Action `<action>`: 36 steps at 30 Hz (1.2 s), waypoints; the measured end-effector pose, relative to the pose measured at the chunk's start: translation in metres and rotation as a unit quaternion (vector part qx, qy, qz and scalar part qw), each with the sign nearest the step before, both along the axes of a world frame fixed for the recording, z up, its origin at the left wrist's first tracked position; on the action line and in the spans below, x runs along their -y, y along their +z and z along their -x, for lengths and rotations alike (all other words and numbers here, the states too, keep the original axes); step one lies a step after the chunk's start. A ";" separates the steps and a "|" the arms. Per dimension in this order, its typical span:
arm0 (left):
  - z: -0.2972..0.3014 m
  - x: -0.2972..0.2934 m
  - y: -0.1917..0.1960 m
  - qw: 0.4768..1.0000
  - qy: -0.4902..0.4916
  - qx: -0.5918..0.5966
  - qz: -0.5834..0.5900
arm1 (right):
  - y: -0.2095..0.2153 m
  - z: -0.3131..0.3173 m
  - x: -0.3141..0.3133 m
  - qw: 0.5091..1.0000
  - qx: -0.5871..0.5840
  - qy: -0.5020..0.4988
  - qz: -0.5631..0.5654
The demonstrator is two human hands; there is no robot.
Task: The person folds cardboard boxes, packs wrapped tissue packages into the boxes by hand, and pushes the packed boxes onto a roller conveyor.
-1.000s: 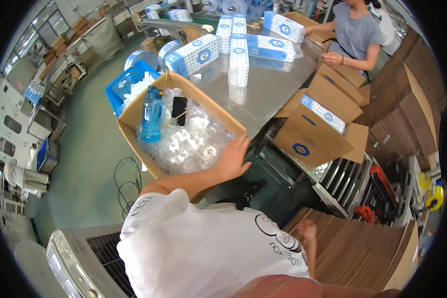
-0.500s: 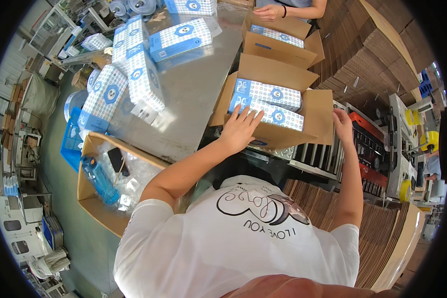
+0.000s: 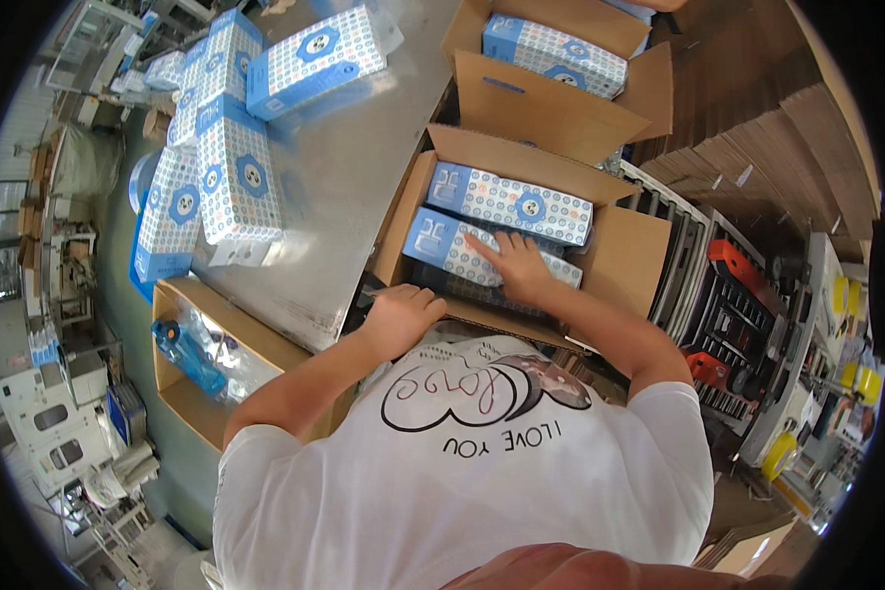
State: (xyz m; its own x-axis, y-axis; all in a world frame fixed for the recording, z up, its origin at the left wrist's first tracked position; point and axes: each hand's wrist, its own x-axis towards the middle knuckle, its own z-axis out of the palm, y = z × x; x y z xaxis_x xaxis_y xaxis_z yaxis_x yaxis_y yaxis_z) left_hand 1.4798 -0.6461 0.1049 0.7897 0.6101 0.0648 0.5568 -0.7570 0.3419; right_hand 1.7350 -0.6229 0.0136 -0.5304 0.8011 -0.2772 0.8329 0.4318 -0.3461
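An open cardboard box (image 3: pixel 631 251) stands in front of me with blue-and-white packs lying in it. The far pack (image 3: pixel 565 208) lies lengthwise across the box, and the near pack (image 3: pixel 433 236) is parallel to it, a little tilted. My right hand (image 3: pixel 517 267) rests on top of the near pack, fingers spread and the index finger stretched out. At the box's near left edge is my left hand (image 3: pixel 403 320), its fingers curled over the cardboard. Part of the box's near wall is hidden by my hands and forearm.
More packs (image 3: pixel 236 175) sit on the metal table (image 3: pixel 329 187) at left. Beyond my box stands another open box (image 3: pixel 551 103) with a pack inside. A carton with a blue bottle (image 3: pixel 189 356) is at lower left. Rollers (image 3: pixel 674 251) and stacked flat cardboard (image 3: pixel 757 128) lie right.
My left hand has moved off the near pack to the box's near left edge. My right hand has gone from the right flap onto the near pack. The view has shifted.
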 end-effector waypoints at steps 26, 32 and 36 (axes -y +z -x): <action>0.004 -0.011 -0.012 0.993 -0.091 -0.036 0.060 | 0.022 -0.015 0.034 0.977 -0.191 0.009 0.094; -0.001 -0.019 0.010 0.983 -0.054 -0.069 0.164 | -0.003 -0.023 -0.075 0.980 -0.189 -0.054 -0.038; -0.020 -0.042 0.015 0.940 -0.058 -0.131 0.311 | -0.049 -0.039 -0.076 0.995 0.026 -0.013 -0.100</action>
State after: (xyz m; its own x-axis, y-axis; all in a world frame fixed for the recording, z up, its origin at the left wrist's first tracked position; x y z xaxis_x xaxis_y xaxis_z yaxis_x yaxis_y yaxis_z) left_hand 1.5002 -0.6043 0.1200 0.7927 0.3750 -0.4806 0.6092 -0.5173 0.6011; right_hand 1.7735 -0.5472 -0.0359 -0.4974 0.8565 -0.1375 0.8595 0.4652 -0.2118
